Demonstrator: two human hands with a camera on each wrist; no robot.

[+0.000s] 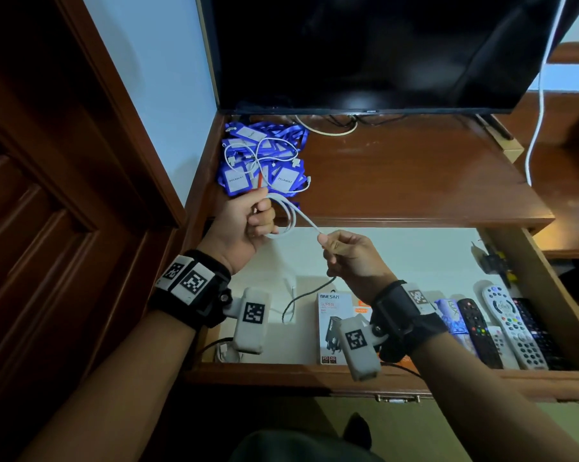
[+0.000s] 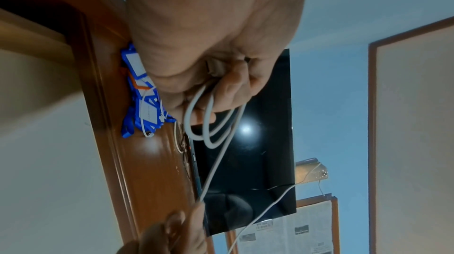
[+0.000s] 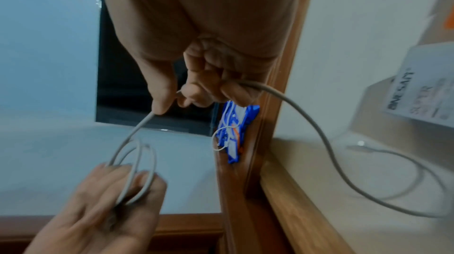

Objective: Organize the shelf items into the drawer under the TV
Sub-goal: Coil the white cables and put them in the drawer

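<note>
White cable (image 1: 289, 213) hangs in the air between the two hands, above the gap where the shelf (image 1: 414, 168) ends and the open drawer (image 1: 398, 258) begins. Left hand (image 1: 248, 225) is curled around a few coils of it, the loops sticking out past the fingers (image 2: 236, 91) in the left wrist view. Right hand (image 1: 348, 258) pinches the straight run between thumb and forefinger, and the rest of the cable passes under its curled fingers (image 3: 233, 91) and trails down into the drawer. Both hands are near each other but not touching, joined only by the cable. Behind the left hand, on the left end of the shelf, lies a heap of blue lanyards (image 1: 264, 155) with white badge cards, and a thin white cord (image 1: 264, 151) is tangled on top of them. A dark TV (image 1: 364, 51) stands over the shelf. Inside the drawer sit a white charger box (image 1: 331, 315) marked ONESAM, a black cable (image 1: 301, 298), and, at the right end, several remote controls (image 1: 511, 328) side by side.
</note>
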